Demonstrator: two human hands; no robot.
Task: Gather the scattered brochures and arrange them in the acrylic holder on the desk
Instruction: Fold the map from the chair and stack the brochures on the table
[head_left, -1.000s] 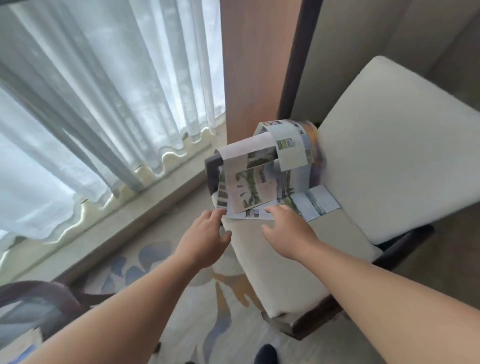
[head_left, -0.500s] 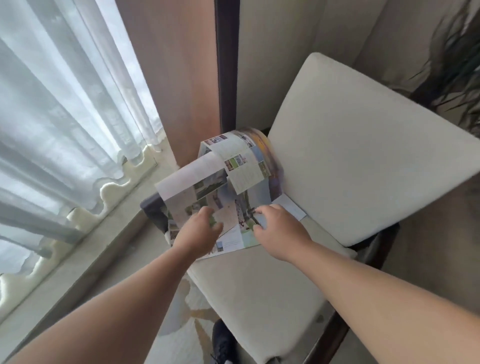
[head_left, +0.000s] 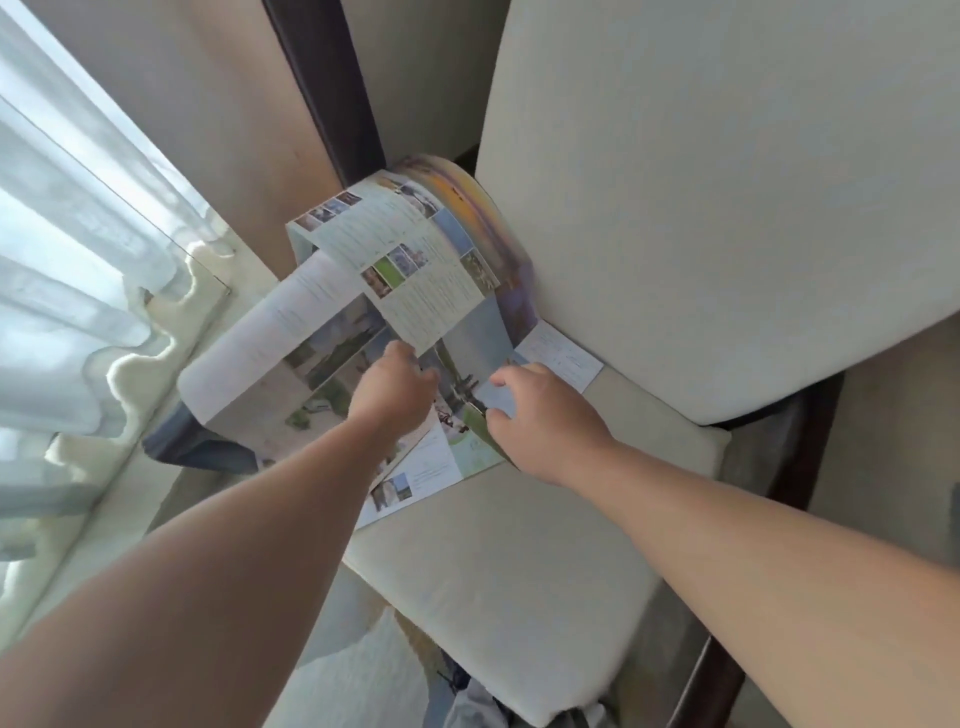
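Nearest the viewer, past the front edge of the seat cushion (head_left: 519, 582), a bit of patterned rug (head_left: 363, 670) shows on the floor. Both bare forearms reach in over that front edge.

Approx. mid-cushion on the window side, the left hand (head_left: 396, 397) sits knuckles-up on the brochures (head_left: 317, 343). Its fingers are curled down into the sheets, tips hidden under a curling page, so it looks like a grip (contact pts can't be seen). Just beside it, toward the cushion's rear, the right hand (head_left: 545, 423) pinches a pale blue panel between thumb and fingers (head_left: 506, 375), the rest of the fingers curled loosely.

The brochures lie unfolded at the cushion's rear window-side corner. Flat sheets w/ photos and text rest on the cushion under both hands. One big sheet overhangs the cushion's window-side edge. A cream text page arches up and over the hands, and a sunset-coloured sheet behind it bows against the back cushion (head_left: 717, 218). A small white text panel (head_left: 563, 358) lies flat at the cushion's rear edge.

Dark wood frame (head_left: 797, 441) edges the cushion on the far side from the window. Beyond the cushion's rear are a dark post (head_left: 324, 83) and a brown wall panel (head_left: 208, 109). Sheer curtain (head_left: 67, 244) hangs off to the window side.
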